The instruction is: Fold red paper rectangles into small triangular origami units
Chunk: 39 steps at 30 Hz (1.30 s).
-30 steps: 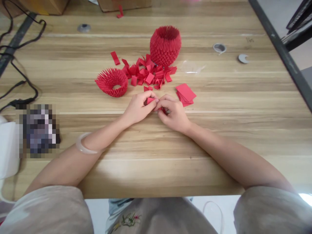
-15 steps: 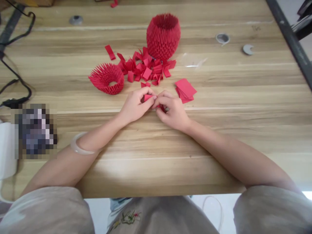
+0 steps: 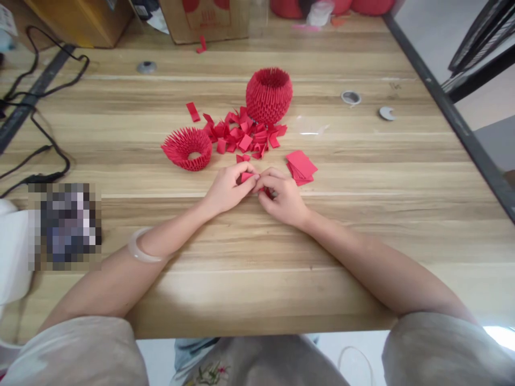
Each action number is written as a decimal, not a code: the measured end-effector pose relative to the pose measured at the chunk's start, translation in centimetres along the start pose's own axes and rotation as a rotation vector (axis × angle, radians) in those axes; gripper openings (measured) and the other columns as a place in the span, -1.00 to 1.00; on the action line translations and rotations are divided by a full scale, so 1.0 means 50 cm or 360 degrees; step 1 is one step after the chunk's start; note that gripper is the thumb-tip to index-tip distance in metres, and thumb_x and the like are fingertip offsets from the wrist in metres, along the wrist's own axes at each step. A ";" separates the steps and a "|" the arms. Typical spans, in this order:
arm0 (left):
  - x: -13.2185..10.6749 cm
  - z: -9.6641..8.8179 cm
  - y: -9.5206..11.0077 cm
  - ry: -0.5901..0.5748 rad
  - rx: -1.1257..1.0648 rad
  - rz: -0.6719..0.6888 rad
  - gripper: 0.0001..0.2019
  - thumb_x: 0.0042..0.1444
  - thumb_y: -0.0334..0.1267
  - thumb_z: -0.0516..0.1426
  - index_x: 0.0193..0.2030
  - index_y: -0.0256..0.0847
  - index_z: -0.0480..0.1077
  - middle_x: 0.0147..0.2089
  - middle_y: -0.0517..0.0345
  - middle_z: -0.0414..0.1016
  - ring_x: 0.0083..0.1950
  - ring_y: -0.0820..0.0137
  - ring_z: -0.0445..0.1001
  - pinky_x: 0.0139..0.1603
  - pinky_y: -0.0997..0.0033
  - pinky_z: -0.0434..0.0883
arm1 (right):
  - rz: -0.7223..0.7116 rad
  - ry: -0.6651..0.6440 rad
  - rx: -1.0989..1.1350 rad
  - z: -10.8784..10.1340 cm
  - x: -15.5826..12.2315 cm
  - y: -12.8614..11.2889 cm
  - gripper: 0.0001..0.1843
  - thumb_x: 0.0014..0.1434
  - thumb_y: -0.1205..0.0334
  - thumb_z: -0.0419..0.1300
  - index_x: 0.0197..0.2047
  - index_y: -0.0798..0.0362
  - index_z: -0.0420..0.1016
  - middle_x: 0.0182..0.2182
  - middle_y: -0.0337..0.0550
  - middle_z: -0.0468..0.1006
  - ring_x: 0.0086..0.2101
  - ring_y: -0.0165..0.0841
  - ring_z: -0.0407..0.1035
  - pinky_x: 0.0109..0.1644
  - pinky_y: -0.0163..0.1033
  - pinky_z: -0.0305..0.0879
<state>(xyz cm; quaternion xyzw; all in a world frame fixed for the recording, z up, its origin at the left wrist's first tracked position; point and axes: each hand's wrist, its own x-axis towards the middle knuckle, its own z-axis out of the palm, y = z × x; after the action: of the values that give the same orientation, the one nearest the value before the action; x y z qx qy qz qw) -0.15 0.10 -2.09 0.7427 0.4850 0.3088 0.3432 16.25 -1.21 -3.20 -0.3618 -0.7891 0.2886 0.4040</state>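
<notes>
My left hand (image 3: 229,187) and my right hand (image 3: 282,197) meet over the table, both pinching a small piece of red paper (image 3: 247,177). Fingers cover much of it, so its folds are hard to make out. Just beyond my hands lies a loose heap of folded red paper pieces (image 3: 245,142). Left of the heap sits a flared ring of interlocked red paper pieces (image 3: 188,150). Behind the heap stands a taller, rounded red paper vase (image 3: 269,96). A stack of flat red paper sheets (image 3: 301,167) lies beside my right hand.
A clear plastic scrap (image 3: 311,127) lies right of the vase. Farther right are a cable hole (image 3: 351,97) and its loose cover (image 3: 387,113). Black cables (image 3: 52,155) run along the left side. Cardboard boxes (image 3: 209,24) stand at the back. A pixelated object (image 3: 71,225) sits at left.
The head view has tilted up, showing more boxes and red items at the back. My hands keep nearly the same grip on the paper.
</notes>
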 end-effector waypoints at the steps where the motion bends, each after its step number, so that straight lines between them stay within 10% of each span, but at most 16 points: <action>1: 0.000 0.000 0.000 -0.0002 0.0001 0.0001 -0.82 0.11 -0.21 0.05 -0.33 -0.28 0.37 -0.55 0.26 0.24 -0.52 0.53 0.17 -0.50 0.54 0.11 | 0.0000 -0.0001 0.0002 0.000 0.000 0.001 -0.81 -0.05 0.50 0.03 -0.44 0.13 0.44 -0.37 -0.13 0.39 -0.45 -0.47 0.27 -0.33 -0.34 0.27; 39: -0.002 0.000 0.000 -0.0031 -0.0189 -0.0106 -0.81 0.07 -0.19 0.06 -0.32 -0.29 0.38 -0.53 0.24 0.27 -0.51 0.52 0.20 -0.51 0.55 0.15 | 0.0052 -0.0015 -0.0009 0.001 0.000 -0.002 -0.82 -0.07 0.49 0.05 -0.44 0.11 0.44 -0.36 -0.15 0.39 -0.45 -0.47 0.26 -0.34 -0.34 0.26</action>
<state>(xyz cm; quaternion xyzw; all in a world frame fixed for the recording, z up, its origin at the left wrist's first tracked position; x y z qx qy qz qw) -0.18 0.02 -2.11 0.7075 0.4870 0.3183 0.4013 16.16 -1.28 -3.14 -0.3743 -0.7857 0.2947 0.3946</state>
